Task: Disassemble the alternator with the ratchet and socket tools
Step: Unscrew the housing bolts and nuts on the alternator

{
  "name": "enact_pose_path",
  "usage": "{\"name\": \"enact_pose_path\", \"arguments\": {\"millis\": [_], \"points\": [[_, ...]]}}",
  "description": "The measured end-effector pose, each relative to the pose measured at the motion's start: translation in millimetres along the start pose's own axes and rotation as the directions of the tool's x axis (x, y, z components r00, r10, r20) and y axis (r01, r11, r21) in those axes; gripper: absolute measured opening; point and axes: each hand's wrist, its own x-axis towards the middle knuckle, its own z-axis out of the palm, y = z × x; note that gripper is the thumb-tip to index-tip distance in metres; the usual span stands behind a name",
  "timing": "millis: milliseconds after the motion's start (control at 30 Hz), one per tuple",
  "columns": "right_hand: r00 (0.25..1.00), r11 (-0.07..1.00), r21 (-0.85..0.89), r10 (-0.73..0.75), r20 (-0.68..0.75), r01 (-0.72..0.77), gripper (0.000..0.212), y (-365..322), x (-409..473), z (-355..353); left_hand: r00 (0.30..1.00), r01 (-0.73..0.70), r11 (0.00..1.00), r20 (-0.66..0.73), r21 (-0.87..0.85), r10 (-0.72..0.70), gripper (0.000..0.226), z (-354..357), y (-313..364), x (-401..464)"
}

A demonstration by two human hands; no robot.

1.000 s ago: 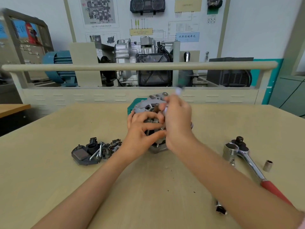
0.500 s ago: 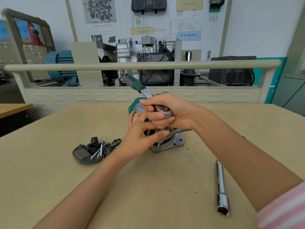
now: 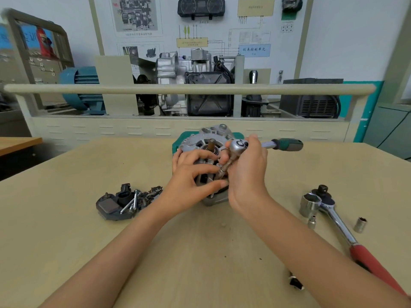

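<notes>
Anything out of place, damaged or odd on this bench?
Nothing stands out. The left hand steadies the alternator while the right hand holds the green ratchet on it. Removed parts lie piled left; the red ratchet and loose sockets lie right.

My hands (image 3: 222,174) cover the alternator's (image 3: 206,141) front; I cannot see the socket tip's seat. The red-handled ratchet (image 3: 340,225) runs off-frame; wall diagram (image 3: 135,14) text is blurred.
</notes>
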Motion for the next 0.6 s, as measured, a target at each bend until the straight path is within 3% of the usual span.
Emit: {"name": "enact_pose_path", "arguments": {"millis": [133,267,400,600], "points": [[0.995,0.989,0.145,0.016,0.1,-0.03,0.017,-12,7,1,1.0,0.01,1.0,0.03,-0.016,-0.01,0.011,-5,1,-1],[0.983,0.98,0.194,-0.07,0.171,0.036,0.021,-26,11,0,0.999,0.005,0.999,0.047,-0.033,-0.003,0.014,-8,-1,0],[0.987,0.98,0.181,-0.104,0.119,0.081,0.014,-32,18,-11,0.999,0.005,0.998,0.036,-0.07,-0.003,0.01,-9,-2,0],[0.999,0.965,0.261,-0.029,0.036,0.019,0.023,-29,24,-40,0.999,0.029,0.996,0.047,-0.082,-0.025,0.016,-11,-1,1]]}}
